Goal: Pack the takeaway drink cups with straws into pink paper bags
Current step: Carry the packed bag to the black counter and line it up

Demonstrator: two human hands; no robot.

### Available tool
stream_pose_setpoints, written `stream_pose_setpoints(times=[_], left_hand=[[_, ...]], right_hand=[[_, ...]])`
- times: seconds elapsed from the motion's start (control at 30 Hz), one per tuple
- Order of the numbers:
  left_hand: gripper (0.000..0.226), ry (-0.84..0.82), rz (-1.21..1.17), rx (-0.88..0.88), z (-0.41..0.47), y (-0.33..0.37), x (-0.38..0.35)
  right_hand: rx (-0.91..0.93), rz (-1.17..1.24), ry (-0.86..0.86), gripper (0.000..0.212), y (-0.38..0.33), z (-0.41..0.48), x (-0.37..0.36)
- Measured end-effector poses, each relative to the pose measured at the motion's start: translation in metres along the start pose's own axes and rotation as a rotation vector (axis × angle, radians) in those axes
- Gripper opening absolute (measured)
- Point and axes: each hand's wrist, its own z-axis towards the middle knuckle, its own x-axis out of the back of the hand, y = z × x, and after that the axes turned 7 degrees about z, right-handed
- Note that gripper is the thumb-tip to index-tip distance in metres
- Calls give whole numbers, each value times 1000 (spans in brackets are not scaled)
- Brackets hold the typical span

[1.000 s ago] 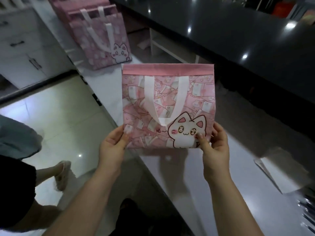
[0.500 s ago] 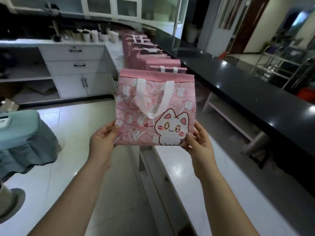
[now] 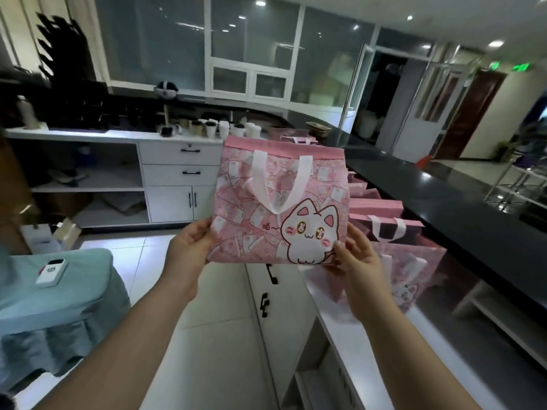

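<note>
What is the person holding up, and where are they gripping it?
A pink cat-print bag, held in the air by its two bottom corners: left hand at the lower left, right hand at the lower right.

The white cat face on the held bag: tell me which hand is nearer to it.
Right. The right hand grips the pink bag at its lower corner, beside the cat face. The left hand holds the opposite lower corner, farther away.

Single head-worn wide-angle view, facing forward and slightly down along both outstretched forearms. Left hand (image 3: 189, 250) and right hand (image 3: 356, 263) sit near centre frame, close to the lens. Beyond the hands: back counter (image 3: 118, 134) and windows. Right of the right hand: long dark countertop (image 3: 444, 202). Edges bend from lens distortion.
</note>
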Motion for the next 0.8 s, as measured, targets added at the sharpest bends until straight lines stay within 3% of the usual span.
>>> stream_pose_setpoints(times=[0.43,0.8], left_hand=[[21,36,41,-79,216,25,-30],[21,-41,85,-145,415,58,-101]], right_hand=[[58,15,-124,46,21,224,-76],[161,-25,-102,36,-12,411,-128]])
